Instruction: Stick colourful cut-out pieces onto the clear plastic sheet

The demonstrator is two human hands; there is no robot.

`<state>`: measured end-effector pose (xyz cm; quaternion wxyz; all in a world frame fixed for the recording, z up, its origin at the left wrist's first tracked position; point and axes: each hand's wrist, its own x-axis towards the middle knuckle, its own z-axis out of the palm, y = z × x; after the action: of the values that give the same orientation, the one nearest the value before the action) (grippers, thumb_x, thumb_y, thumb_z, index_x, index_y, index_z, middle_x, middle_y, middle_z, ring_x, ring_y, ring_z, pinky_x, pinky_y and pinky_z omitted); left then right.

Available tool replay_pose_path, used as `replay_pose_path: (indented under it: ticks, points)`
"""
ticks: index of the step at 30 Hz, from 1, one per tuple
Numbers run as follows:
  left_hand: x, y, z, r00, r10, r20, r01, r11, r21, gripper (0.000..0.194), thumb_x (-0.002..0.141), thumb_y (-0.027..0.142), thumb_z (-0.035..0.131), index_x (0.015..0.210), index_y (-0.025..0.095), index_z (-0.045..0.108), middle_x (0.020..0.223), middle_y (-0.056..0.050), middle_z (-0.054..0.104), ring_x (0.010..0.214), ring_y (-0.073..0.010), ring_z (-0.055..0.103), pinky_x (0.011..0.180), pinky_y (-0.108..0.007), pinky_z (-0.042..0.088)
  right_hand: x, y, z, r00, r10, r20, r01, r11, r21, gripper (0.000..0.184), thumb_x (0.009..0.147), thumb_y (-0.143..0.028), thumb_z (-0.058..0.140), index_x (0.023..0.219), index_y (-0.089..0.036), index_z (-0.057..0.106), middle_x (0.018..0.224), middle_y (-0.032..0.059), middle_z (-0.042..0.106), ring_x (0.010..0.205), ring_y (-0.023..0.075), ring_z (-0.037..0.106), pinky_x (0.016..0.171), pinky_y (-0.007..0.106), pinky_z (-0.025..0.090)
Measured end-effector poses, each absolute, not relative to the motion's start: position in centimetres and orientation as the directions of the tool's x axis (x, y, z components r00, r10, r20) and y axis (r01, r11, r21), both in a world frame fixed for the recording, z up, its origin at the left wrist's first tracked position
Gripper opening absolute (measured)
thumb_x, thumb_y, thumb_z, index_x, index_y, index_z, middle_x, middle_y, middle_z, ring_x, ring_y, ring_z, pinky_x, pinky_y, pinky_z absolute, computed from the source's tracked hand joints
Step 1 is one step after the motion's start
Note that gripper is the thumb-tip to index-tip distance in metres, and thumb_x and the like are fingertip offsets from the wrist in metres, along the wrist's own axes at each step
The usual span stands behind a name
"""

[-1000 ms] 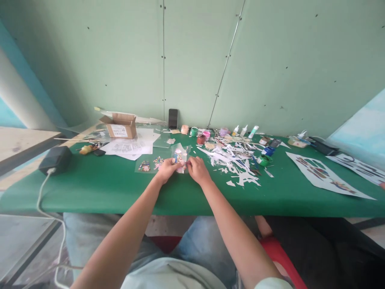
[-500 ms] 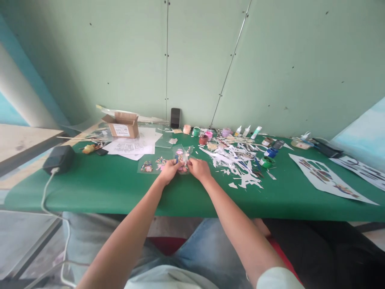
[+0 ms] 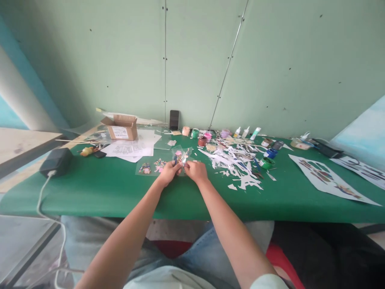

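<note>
Between my two hands is a clear plastic sheet with printed colourful figures [image 3: 178, 155], held low over the green table [image 3: 144, 200]. My left hand [image 3: 170, 171] pinches its lower left part, thumb on top. Close beside it, my right hand [image 3: 195, 170] has its fingers closed on the right side of the sheet. The fingertips of both hands almost meet. Left of my left hand, another clear sheet with small coloured figures [image 3: 145, 168] lies flat on the table. What the right fingertips press on is partly hidden.
White paper scraps [image 3: 246, 176] lie in a heap to the right. Paint jars [image 3: 202, 141] and glue bottles [image 3: 246, 132] stand behind. A small cardboard box [image 3: 122, 130] rests on printed papers, a phone [image 3: 174, 120] leans on the wall, and a black power adapter [image 3: 56, 161] sits left.
The right hand has drawn slightly left and down, nearer the left hand. The sheet has tilted a little between the fingers. The view has shifted slightly.
</note>
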<state>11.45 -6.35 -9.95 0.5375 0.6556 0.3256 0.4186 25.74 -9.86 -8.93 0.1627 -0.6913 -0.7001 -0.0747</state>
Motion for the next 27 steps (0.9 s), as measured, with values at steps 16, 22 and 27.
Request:
replay_pose_path:
  ticks: [16, 22, 27]
  points:
    - [11.61, -6.4, -9.55, 0.449, 0.878, 0.167, -0.056, -0.159, 0.986, 0.047, 0.067, 0.06, 0.068, 0.054, 0.02, 0.046, 0.048, 0.004, 0.046, 0.048, -0.0088, 0.039, 0.054, -0.027, 0.035, 25.72, -9.37, -9.41, 0.081, 0.931, 0.356, 0.99, -0.033, -0.139, 0.035, 0.101, -0.033, 0.038, 0.093, -0.019, 0.07, 0.087, 0.0097, 0.075, 0.078, 0.0183, 0.069, 0.06, 0.025, 0.034]
    - [11.53, -6.57, -9.27, 0.478, 0.869, 0.131, -0.053, -0.12, 0.991, 0.044, 0.064, 0.058, 0.071, 0.057, 0.019, 0.052, 0.047, 0.004, 0.048, 0.047, -0.0094, 0.04, 0.054, -0.027, 0.035, 25.75, -9.4, -9.35, 0.128, 0.925, 0.357, 0.982, -0.069, -0.174, 0.03, 0.099, -0.032, 0.043, 0.093, -0.019, 0.07, 0.087, 0.0095, 0.075, 0.078, 0.0185, 0.069, 0.061, 0.025, 0.034]
    - [11.4, -6.76, -9.09, 0.513, 0.852, 0.105, -0.041, -0.097, 0.994, 0.042, 0.063, 0.057, 0.071, 0.055, 0.018, 0.056, 0.045, 0.003, 0.05, 0.046, -0.01, 0.041, 0.053, -0.027, 0.036, 26.01, -9.26, -9.39, 0.186, 0.909, 0.372, 0.97, -0.11, -0.217, 0.03, 0.099, -0.031, 0.044, 0.09, -0.02, 0.071, 0.084, 0.008, 0.075, 0.076, 0.0181, 0.069, 0.059, 0.025, 0.032]
